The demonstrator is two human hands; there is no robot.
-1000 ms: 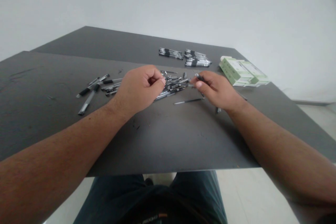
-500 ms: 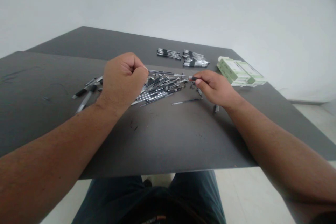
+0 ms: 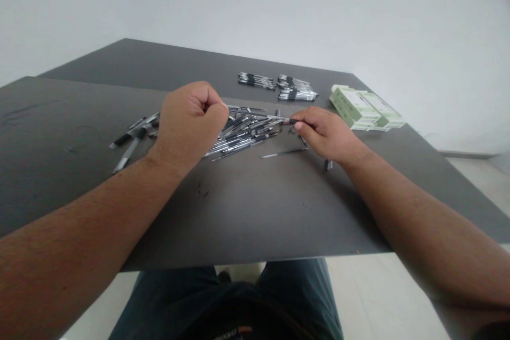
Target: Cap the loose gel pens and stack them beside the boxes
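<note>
My left hand (image 3: 195,122) is closed, its fingers pinched round one end of a thin pen refill (image 3: 258,113). The refill stretches to the right, and its far end meets a short dark pen part (image 3: 292,121). That part is pinched between the thumb and index finger of my right hand (image 3: 322,130); whether the refill has entered it I cannot tell. Beneath the held refill lies a loose heap of pen refills and pen parts (image 3: 243,141). A single refill (image 3: 282,154) rests on the table in front of the heap.
Bundles of pens (image 3: 257,81) lie farther back on the dark table (image 3: 247,207). Green and white boxes (image 3: 358,109) stand at the right edge. Left of my left hand are several larger pens or markers (image 3: 131,146). A small dark piece (image 3: 328,164) sits by my right wrist.
My left hand has shifted slightly right, bringing the refill's end against the dark pen part. My right hand has stayed nearly in place.
</note>
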